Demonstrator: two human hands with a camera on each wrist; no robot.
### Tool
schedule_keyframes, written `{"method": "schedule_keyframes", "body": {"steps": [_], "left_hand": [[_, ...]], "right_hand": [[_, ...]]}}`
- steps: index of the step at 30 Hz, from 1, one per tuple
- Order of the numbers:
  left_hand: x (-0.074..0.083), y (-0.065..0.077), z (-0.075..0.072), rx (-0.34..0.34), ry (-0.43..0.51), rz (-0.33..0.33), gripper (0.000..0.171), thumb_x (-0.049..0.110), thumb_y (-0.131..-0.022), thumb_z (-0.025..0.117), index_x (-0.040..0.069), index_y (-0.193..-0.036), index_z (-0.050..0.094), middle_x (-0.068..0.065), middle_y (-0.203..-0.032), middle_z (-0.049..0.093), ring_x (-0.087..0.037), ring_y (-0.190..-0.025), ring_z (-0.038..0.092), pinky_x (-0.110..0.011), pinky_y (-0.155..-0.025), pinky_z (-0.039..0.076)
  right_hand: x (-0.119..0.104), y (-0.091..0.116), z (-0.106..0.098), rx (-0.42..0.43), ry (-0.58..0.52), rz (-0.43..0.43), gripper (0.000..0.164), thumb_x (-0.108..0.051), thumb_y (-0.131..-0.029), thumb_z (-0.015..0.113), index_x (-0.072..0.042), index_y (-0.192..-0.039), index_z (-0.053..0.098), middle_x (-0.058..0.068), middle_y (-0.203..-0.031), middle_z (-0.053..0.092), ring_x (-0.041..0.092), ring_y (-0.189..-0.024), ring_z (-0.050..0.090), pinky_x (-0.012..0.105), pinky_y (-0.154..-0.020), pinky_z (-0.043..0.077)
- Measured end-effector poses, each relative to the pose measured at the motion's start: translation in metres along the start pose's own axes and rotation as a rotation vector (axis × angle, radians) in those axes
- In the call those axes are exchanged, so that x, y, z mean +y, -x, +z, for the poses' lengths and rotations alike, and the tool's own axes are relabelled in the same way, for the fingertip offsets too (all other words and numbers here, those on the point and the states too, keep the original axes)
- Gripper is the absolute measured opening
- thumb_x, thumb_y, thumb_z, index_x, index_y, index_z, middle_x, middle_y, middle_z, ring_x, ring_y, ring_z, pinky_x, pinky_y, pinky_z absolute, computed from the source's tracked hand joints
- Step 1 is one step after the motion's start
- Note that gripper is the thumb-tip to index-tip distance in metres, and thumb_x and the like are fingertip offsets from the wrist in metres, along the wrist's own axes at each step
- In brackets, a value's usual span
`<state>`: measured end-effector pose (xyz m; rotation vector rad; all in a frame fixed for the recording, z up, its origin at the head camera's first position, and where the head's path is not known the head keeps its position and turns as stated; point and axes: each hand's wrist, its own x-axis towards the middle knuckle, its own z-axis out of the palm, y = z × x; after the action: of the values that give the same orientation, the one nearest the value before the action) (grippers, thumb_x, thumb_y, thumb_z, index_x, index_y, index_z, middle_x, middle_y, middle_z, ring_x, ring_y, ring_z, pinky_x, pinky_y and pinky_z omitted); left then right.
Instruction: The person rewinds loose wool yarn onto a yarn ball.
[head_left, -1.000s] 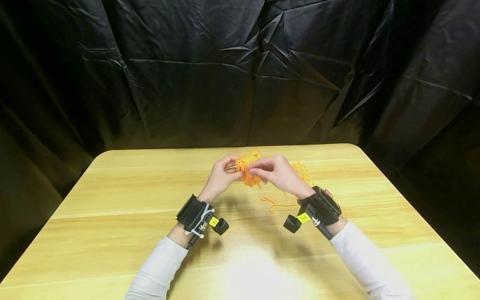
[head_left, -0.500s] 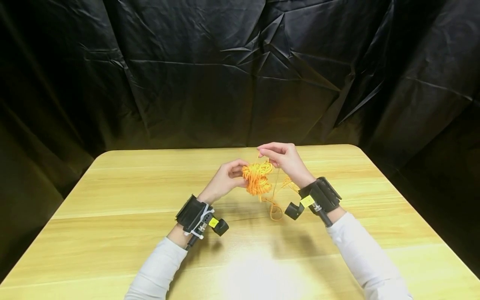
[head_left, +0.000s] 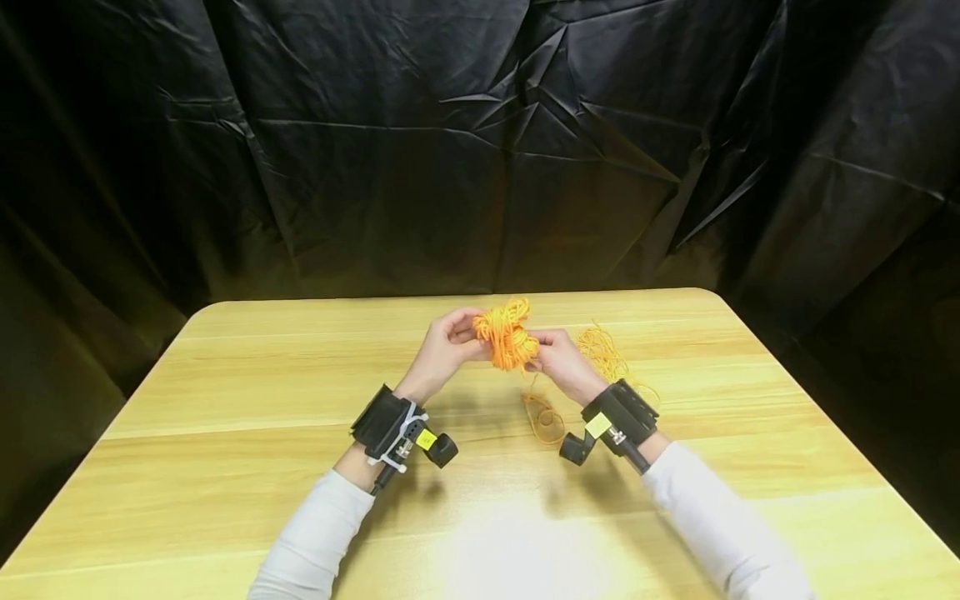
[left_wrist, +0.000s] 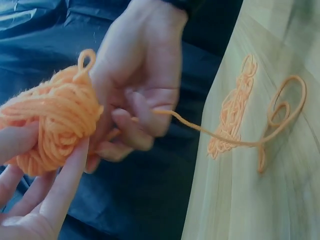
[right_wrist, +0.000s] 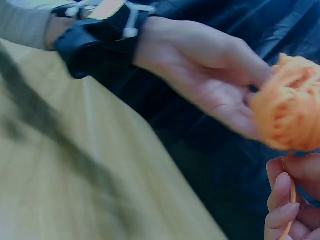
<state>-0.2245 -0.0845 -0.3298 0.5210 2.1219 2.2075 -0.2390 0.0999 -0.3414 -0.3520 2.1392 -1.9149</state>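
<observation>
An orange bundle of wound yarn (head_left: 506, 333) is held above the table by my left hand (head_left: 441, 354), its thumb and fingers gripping the left side. Several wraps cross the bundle's middle, and a small loop sticks up from it in the left wrist view. My right hand (head_left: 567, 367) is at the bundle's lower right side. A yarn strand (left_wrist: 200, 129) runs through its curled fingers, which hold it, and on towards the table. In the right wrist view the same strand (right_wrist: 293, 192) lies across the right fingers. The bundle partly hides the right fingertips in the head view.
A loose heap of yarn (head_left: 602, 354) lies on the wooden table (head_left: 300, 467) to the right. Nearer, a single loop of yarn (head_left: 543, 421) lies below the hands. A black sheet (head_left: 360, 200) hangs behind the table.
My right hand went from the bundle's front up over its top with the strand, then down to its right side. The left hand tilted the bundle and shifted it slightly right, then back.
</observation>
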Motion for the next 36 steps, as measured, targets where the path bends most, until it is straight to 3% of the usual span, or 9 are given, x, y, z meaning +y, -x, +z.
{"method": "schedule_keyframes", "body": {"steps": [4,8,13,16,19,23,27,32,36], "left_hand": [[-0.001,0.000,-0.001,0.056,-0.018,0.001,0.035,-0.010,-0.080,0.057,-0.009,-0.113,0.049,-0.026,-0.111,0.055,-0.023,-0.096,0.059,-0.035,-0.076,0.052],[-0.004,0.000,-0.003,0.097,-0.070,0.016,0.033,-0.008,-0.079,0.059,-0.007,-0.111,0.051,-0.024,-0.107,0.056,-0.029,-0.100,0.057,-0.033,-0.077,0.051],[-0.005,0.000,-0.004,0.132,-0.113,0.041,0.031,-0.008,-0.078,0.060,-0.008,-0.107,0.052,-0.025,-0.109,0.057,-0.032,-0.104,0.055,-0.035,-0.079,0.051],[-0.004,-0.001,-0.004,0.137,-0.121,0.043,0.030,-0.009,-0.077,0.060,-0.008,-0.105,0.052,-0.025,-0.108,0.058,-0.033,-0.104,0.055,-0.035,-0.079,0.050],[-0.004,-0.001,-0.004,0.131,-0.126,0.036,0.029,-0.011,-0.076,0.059,-0.008,-0.104,0.052,-0.026,-0.105,0.059,-0.033,-0.102,0.056,-0.034,-0.077,0.051],[-0.004,-0.001,-0.004,0.119,-0.147,0.030,0.028,-0.012,-0.075,0.058,-0.009,-0.102,0.051,-0.027,-0.104,0.059,-0.034,-0.101,0.057,-0.033,-0.074,0.052],[-0.004,0.000,-0.003,0.079,-0.149,0.021,0.029,-0.013,-0.076,0.057,-0.009,-0.104,0.049,-0.028,-0.107,0.057,-0.035,-0.100,0.056,-0.035,-0.074,0.052],[-0.005,0.000,-0.003,-0.021,-0.121,-0.030,0.037,-0.012,-0.077,0.056,-0.005,-0.112,0.045,-0.027,-0.110,0.057,-0.031,-0.098,0.057,-0.035,-0.074,0.052],[-0.005,0.001,-0.004,-0.079,-0.139,-0.041,0.044,-0.011,-0.078,0.056,-0.002,-0.119,0.045,-0.025,-0.109,0.058,-0.028,-0.094,0.059,-0.036,-0.074,0.053]], "right_hand": [[0.010,0.006,0.009,-0.051,-0.026,-0.006,0.020,0.004,-0.086,0.041,0.017,-0.094,0.055,-0.002,-0.068,0.054,0.008,-0.061,0.046,0.020,-0.059,0.041],[0.012,0.012,0.017,-0.105,0.017,-0.024,0.023,-0.005,-0.089,0.048,0.016,-0.090,0.058,-0.001,-0.075,0.061,0.006,-0.054,0.042,0.018,-0.051,0.035],[0.004,0.019,0.020,-0.139,0.179,-0.060,0.024,-0.015,-0.088,0.056,0.007,-0.089,0.065,0.003,-0.083,0.064,0.007,-0.050,0.034,0.018,-0.048,0.030],[-0.006,0.023,0.019,-0.131,0.319,-0.108,0.021,-0.016,-0.086,0.058,0.000,-0.096,0.068,0.005,-0.079,0.065,0.007,-0.058,0.044,0.019,-0.054,0.038],[-0.018,0.025,0.016,-0.129,0.424,-0.173,0.020,-0.012,-0.085,0.059,0.001,-0.098,0.067,0.009,-0.080,0.067,0.007,-0.067,0.053,0.020,-0.060,0.043],[-0.033,0.024,0.012,-0.119,0.469,-0.230,0.017,-0.008,-0.083,0.061,0.002,-0.096,0.067,0.011,-0.082,0.068,0.010,-0.062,0.051,0.020,-0.054,0.038],[-0.046,0.021,0.007,-0.085,0.469,-0.225,0.019,-0.012,-0.082,0.063,-0.002,-0.097,0.068,0.009,-0.088,0.068,0.013,-0.063,0.052,0.020,-0.053,0.039],[-0.059,0.014,-0.002,-0.038,0.402,-0.244,0.023,-0.017,-0.082,0.064,-0.003,-0.100,0.067,0.009,-0.091,0.068,0.014,-0.072,0.058,0.022,-0.061,0.045],[-0.060,0.004,-0.010,0.010,0.311,-0.308,0.025,-0.018,-0.082,0.064,-0.001,-0.102,0.066,0.008,-0.086,0.068,0.017,-0.068,0.056,0.022,-0.057,0.044]]}}
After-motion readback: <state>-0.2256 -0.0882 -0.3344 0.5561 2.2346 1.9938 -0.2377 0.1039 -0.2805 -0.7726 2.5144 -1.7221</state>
